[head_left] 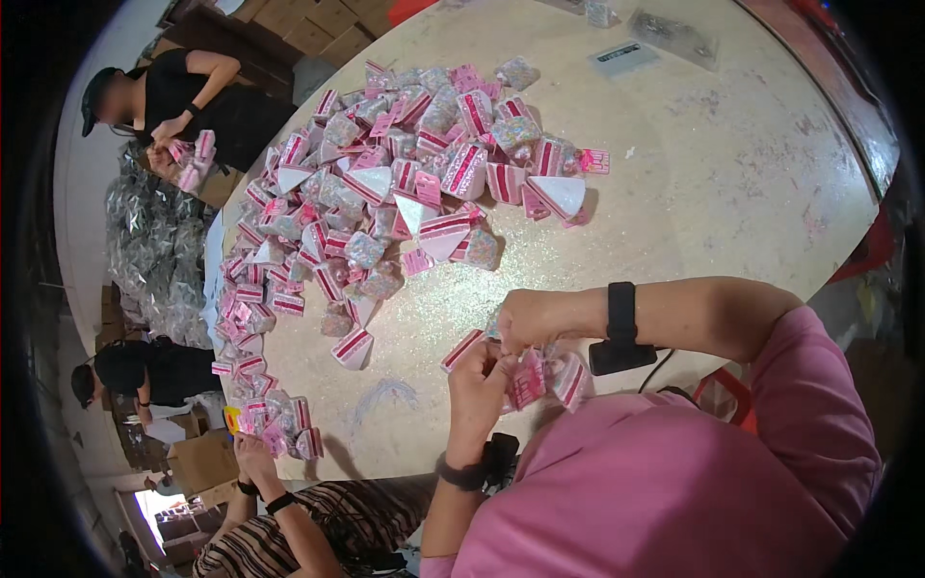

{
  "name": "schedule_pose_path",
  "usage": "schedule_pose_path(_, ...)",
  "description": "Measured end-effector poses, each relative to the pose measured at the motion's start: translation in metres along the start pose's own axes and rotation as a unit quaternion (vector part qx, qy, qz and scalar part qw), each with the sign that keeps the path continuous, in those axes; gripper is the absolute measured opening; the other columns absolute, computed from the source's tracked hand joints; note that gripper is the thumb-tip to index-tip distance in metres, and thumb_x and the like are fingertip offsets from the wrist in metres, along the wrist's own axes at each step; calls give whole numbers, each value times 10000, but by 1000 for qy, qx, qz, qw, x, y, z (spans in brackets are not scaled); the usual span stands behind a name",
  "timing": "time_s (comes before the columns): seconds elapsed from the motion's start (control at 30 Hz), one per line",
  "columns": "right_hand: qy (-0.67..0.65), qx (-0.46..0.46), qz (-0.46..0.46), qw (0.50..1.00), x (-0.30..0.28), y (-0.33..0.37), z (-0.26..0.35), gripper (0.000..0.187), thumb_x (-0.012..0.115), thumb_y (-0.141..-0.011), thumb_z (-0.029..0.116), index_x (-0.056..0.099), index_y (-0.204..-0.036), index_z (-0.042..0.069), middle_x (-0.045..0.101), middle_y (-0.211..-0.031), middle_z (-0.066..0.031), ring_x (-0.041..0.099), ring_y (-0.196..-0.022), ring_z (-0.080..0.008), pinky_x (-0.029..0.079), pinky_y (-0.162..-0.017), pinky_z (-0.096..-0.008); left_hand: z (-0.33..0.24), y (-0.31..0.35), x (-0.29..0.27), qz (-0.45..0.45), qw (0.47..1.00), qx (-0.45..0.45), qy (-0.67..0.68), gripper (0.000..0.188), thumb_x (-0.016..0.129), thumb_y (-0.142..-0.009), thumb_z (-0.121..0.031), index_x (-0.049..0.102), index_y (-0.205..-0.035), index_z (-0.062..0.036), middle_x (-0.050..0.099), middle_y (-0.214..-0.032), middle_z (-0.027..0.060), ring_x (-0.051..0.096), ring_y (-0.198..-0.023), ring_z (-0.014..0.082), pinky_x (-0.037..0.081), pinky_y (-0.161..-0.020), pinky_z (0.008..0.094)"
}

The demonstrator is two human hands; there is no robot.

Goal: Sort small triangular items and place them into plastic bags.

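Observation:
At the table's near edge my left hand [476, 382] and my right hand [526, 322] meet over a small bunch of glittery cake-slice ornaments. Both are closed, fingertips pinched together; the exact part between them is hidden. One pink-striped slice [463, 350] pokes out by my left fingers, while another slice [570, 377] hangs beneath my right wrist. Between them dangles a pink printed tag [526, 380], close against my left fingertips. Farther off lies a big heap of similar cake-slice ornaments [466, 171], white and pink, with pink tags and speckled square pieces among them.
The round pale table [713, 202] is strewn with glitter. A clear plastic box [674, 39] and a flat labelled piece [623, 59] lie at its far side. At left, a co-worker's hands [253, 459] handle ornaments; another person [183, 116] stands beyond, beside plastic-wrapped bundles [159, 241].

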State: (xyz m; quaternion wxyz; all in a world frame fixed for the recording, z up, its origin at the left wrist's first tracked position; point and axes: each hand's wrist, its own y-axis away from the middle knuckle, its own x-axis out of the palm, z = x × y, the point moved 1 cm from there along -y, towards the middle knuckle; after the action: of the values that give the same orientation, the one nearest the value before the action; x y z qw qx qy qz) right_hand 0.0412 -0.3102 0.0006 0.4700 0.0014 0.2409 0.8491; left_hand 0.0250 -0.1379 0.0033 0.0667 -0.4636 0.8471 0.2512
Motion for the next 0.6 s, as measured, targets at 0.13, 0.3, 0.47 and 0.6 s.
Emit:
schedule_pose_path(0.13, -22, 43, 18, 999, -1, 7, 3, 132, 688, -674, 119, 629, -679, 1, 544, -580, -19, 449, -517, -83, 353, -447, -277, -4, 1, 2, -4, 999, 19, 39, 89, 576, -867, -48, 596, -814, 21, 581, -663, 23, 498, -569, 51, 386, -498, 191)
schedule_pose_path(0.3, -204, 22, 2, 979, 4, 9, -15, 127, 652, -748, 143, 651, -733, 17, 586, -644, -14, 486, -575, -83, 394, -505, -259, -1, 1, -7, 31, 974, -59, 215, 74, 599, -830, -45, 577, -779, 3, 554, -665, 17, 437, -539, 54, 339, -486, 191)
schedule_pose_path(0.47, -322, -27, -32, 946, -6, 29, -21, 178, 563, -855, 173, 654, -887, 23, 628, -806, -14, 531, -701, -73, 442, -584, -237, 11, 2, -16, 64, 940, -39, 334, 79, 601, -802, -50, 560, -753, -4, 535, -643, 36, 393, -501, 77, 317, -477, 207)
schedule_pose_path(0.6, -353, -4, -25, 935, 0, 38, -30, 249, 528, -855, 116, 601, -1065, 4, 617, -928, -44, 580, -775, -82, 455, -557, -219, 14, 2, -17, 87, 925, -17, 370, 87, 606, -794, -56, 556, -752, 1, 517, -633, 36, 394, -514, 84, 325, -500, 224)
